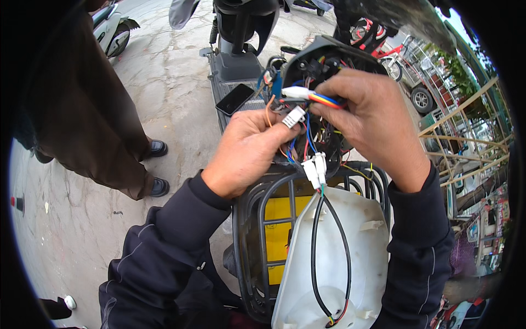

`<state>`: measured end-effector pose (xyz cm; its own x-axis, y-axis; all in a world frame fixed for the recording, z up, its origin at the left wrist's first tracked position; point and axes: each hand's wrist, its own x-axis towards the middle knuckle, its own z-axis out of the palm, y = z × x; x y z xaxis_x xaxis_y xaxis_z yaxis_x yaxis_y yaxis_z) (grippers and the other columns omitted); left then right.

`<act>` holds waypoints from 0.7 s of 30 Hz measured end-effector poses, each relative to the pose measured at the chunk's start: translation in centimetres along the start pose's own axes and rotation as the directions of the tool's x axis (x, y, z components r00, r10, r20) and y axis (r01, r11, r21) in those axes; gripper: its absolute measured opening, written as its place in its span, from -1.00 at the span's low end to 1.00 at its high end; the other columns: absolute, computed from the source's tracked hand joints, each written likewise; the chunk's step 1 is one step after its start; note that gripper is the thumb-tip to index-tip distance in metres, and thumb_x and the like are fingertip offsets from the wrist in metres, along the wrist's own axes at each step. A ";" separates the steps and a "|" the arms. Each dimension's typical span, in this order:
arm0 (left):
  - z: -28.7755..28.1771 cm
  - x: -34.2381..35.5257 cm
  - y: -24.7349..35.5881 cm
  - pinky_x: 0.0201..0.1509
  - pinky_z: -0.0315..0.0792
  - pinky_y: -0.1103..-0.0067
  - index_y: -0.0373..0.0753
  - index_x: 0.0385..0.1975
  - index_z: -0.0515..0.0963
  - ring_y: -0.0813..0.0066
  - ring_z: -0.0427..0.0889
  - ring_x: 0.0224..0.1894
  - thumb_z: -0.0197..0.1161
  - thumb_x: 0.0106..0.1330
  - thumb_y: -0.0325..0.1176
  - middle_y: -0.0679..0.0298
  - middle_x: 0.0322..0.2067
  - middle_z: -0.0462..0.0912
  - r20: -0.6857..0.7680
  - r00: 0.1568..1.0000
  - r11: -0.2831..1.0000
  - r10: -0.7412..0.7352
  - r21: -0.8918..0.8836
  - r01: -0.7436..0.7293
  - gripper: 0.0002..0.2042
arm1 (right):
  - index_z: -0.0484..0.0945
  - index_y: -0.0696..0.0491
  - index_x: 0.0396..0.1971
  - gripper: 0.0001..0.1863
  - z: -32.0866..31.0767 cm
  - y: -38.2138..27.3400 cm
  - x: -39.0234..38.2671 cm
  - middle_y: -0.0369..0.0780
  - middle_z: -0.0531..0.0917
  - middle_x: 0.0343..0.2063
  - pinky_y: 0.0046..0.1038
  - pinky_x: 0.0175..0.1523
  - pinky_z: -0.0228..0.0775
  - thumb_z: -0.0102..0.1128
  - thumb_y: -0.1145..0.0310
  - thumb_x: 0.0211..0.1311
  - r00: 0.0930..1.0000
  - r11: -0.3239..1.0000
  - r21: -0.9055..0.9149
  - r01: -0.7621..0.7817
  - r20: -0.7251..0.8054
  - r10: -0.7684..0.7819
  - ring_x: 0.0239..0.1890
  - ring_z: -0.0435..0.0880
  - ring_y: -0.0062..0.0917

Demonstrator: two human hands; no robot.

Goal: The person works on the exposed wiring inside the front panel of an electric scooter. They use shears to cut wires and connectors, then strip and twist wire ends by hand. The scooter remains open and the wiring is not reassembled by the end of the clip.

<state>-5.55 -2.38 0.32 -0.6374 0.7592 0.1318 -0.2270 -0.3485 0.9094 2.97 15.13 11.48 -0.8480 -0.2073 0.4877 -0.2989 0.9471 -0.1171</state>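
Observation:
My left hand is closed on a small white wire connector, pinched between thumb and fingers. Opposite it, my right hand grips a bundle of coloured wires, red, yellow and blue, just behind a white plug. The two connectors are apart. Below the hands, a pair of joined white connectors hangs where thin wires meet a black cable loop. That cable runs into a white plastic cover, its hollow side up. Behind my hands is an opened black housing full of wires.
A black wire basket with something yellow inside sits under the cover. A phone lies on the scooter's footboard. On the left stands a person in brown trousers. Bamboo poles and a red bicycle are at right.

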 end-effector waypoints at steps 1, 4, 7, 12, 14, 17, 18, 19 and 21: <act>0.0 -0.1 0.0 -0.16 0.57 0.63 -0.34 -0.11 0.66 0.66 0.68 -0.33 0.21 0.48 -0.45 0.34 -0.26 0.74 0.018 1.000 0.998 -0.013 -0.053 0.014 -0.85 | 0.71 0.19 -0.30 -0.83 -0.1 0.0 0.1 -0.16 0.60 -0.53 -0.44 -0.39 0.36 0.49 0.51 0.11 1.000 1.000 -0.001 0.001 0.006 -0.001 -0.53 0.57 -0.43; -0.1 -0.1 0.1 -0.15 0.60 0.61 -0.35 -0.09 0.64 0.61 0.71 -0.30 0.18 0.49 -0.46 0.32 -0.27 0.74 0.022 0.999 0.997 -0.042 -0.066 0.044 -0.85 | 0.74 0.18 -0.27 -0.84 0.0 -0.1 0.3 -0.16 0.62 -0.55 -0.44 -0.40 0.34 0.47 0.47 0.17 0.997 0.997 0.020 -0.077 0.026 0.076 -0.55 0.54 -0.43; -0.2 -0.2 0.2 -0.16 0.60 0.61 -0.36 -0.08 0.64 0.59 0.72 -0.29 0.17 0.50 -0.45 0.32 -0.28 0.73 0.047 0.997 0.995 -0.055 -0.083 0.059 -0.84 | 0.74 0.19 -0.26 -0.84 0.0 -0.2 0.4 -0.17 0.62 -0.58 -0.46 -0.42 0.32 0.45 0.44 0.23 0.996 0.995 0.042 -0.092 0.015 0.092 -0.57 0.50 -0.49; -0.2 -0.3 0.3 -0.11 0.59 0.62 -0.37 -0.07 0.63 0.59 0.71 -0.29 0.17 0.51 -0.42 0.31 -0.25 0.73 0.082 0.996 0.995 -0.046 -0.083 0.052 -0.82 | 0.75 0.21 -0.23 -0.83 0.2 -0.2 0.4 -0.21 0.64 -0.60 -0.52 -0.42 0.30 0.42 0.41 0.29 0.991 0.987 0.096 -0.129 -0.023 0.132 -0.56 0.48 -0.65; -0.2 -0.4 0.3 -0.09 0.58 0.62 -0.37 -0.06 0.63 0.59 0.70 -0.27 0.17 0.51 -0.41 0.31 -0.23 0.73 0.080 0.995 0.991 -0.058 -0.112 0.067 -0.81 | 0.75 0.21 -0.22 -0.82 0.1 -0.2 0.4 -0.23 0.66 -0.59 -0.53 -0.41 0.32 0.42 0.41 0.30 0.987 0.979 0.125 -0.159 -0.016 0.162 -0.54 0.49 -0.68; -0.4 -0.4 0.3 -0.08 0.57 0.62 -0.38 -0.03 0.63 0.60 0.70 -0.25 0.17 0.54 -0.39 0.31 -0.21 0.74 0.127 0.990 0.991 -0.057 -0.109 0.071 -0.79 | 0.75 0.22 -0.21 -0.82 -0.2 -0.3 0.4 -0.26 0.69 -0.56 -0.55 -0.39 0.34 0.41 0.41 0.31 0.973 0.955 0.189 -0.230 0.028 0.229 -0.50 0.52 -0.71; -0.4 -0.4 0.3 -0.08 0.56 0.63 -0.37 -0.03 0.63 0.60 0.70 -0.26 0.17 0.55 -0.38 0.31 -0.22 0.74 0.134 0.990 0.988 -0.054 -0.138 0.073 -0.79 | 0.75 0.23 -0.20 -0.82 -0.3 -0.4 0.4 -0.27 0.70 -0.55 -0.55 -0.38 0.34 0.40 0.42 0.32 0.965 0.940 0.218 -0.263 0.053 0.258 -0.49 0.53 -0.72; -0.4 -0.4 0.3 -0.09 0.56 0.64 -0.37 -0.03 0.62 0.60 0.70 -0.27 0.17 0.55 -0.37 0.30 -0.23 0.74 0.133 0.990 0.992 -0.044 -0.109 0.059 -0.79 | 0.75 0.23 -0.20 -0.82 -0.4 -0.5 0.4 -0.27 0.71 -0.54 -0.56 -0.37 0.35 0.40 0.42 0.32 0.955 0.923 0.246 -0.296 0.079 0.286 -0.48 0.54 -0.72; -0.4 -0.4 0.2 -0.09 0.56 0.64 -0.37 -0.03 0.62 0.62 0.69 -0.28 0.16 0.56 -0.36 0.30 -0.25 0.74 0.139 0.989 0.992 -0.047 -0.108 0.062 -0.79 | 0.75 0.23 -0.20 -0.81 -0.4 -0.6 0.5 -0.31 0.67 -0.56 -0.57 -0.38 0.31 0.41 0.42 0.31 0.950 0.911 0.267 -0.313 0.085 0.302 -0.48 0.49 -0.74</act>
<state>-5.67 -2.99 0.29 -0.5171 0.8439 0.1429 -0.3440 -0.3578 0.8681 2.95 14.59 12.16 -0.9328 0.0680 0.3540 -0.1235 0.8624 -0.4909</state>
